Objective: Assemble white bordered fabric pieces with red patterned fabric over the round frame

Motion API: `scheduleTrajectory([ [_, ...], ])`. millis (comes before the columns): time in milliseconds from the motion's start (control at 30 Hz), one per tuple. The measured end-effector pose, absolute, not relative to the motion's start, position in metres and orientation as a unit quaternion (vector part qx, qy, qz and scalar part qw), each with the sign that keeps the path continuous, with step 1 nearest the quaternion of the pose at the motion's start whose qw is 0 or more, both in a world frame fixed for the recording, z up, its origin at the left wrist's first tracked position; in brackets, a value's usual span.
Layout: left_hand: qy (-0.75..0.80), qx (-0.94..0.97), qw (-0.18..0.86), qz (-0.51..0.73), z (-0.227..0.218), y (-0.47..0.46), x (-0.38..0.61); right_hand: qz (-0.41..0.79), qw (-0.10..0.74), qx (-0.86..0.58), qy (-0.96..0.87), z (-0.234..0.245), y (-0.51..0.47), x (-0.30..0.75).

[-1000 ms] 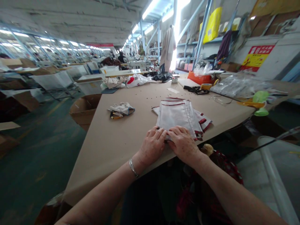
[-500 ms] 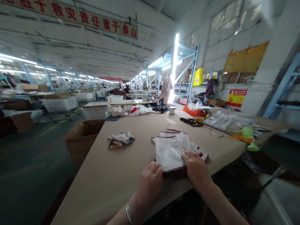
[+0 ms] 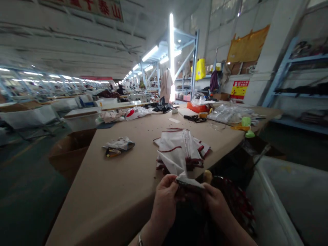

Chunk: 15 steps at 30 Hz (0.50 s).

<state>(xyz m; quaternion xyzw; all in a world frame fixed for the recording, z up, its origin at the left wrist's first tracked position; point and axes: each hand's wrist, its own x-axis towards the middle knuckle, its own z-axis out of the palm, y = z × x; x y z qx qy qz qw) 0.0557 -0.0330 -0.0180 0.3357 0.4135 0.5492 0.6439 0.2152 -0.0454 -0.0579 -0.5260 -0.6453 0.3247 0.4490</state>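
Observation:
A stack of white fabric pieces with dark red trim (image 3: 183, 148) lies near the front edge of the brown table (image 3: 123, 184). The top white piece (image 3: 176, 165) is lifted at its near end toward me. My left hand (image 3: 165, 198) pinches that near edge from the left, fingers closed. My right hand (image 3: 215, 205) grips the same edge from the right, just off the table's front edge. The far part of the piece still rests on the stack.
A small crumpled cloth bundle (image 3: 118, 146) lies left on the table. Plastic bags (image 3: 227, 114), tape (image 3: 203, 115), an orange tray (image 3: 196, 107) and a green object (image 3: 246, 122) sit at the far right. A cardboard box (image 3: 70, 153) stands left, a white bin (image 3: 287, 201) right.
Both hands have come back off the stack toward me, pulling up the near end of the top white piece. The camera has tilted and shifted as well.

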Motion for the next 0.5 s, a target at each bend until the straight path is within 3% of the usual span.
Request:
scheduleTrajectory([
  [100, 0.438, 0.439, 0.677, 0.397, -0.036, -0.052, 0.061, 0.393, 0.488, -0.519, -0.582, -0.071, -0.068, 0.227],
  [167, 0.408, 0.448, 0.733, 0.310, -0.040, -0.062, 0.061, 0.418, 0.455, -0.513, -0.596, -0.077, -0.089, 0.234],
  [333, 0.364, 0.338, 0.830, 0.255, -0.028, -0.060, 0.066, 0.607, 0.311, -0.402, -0.612, -0.053, -0.135, 0.243],
  [400, 0.332, 0.326, 0.852, 0.241, -0.021, -0.048, 0.075, 0.671, 0.336, -0.356, -0.557, -0.025, -0.131, 0.248],
  [500, 0.269, 0.293, 0.868, 0.296, -0.011, -0.016, 0.098, 0.669, 0.451, -0.347, -0.478, 0.012, -0.087, 0.263],
])
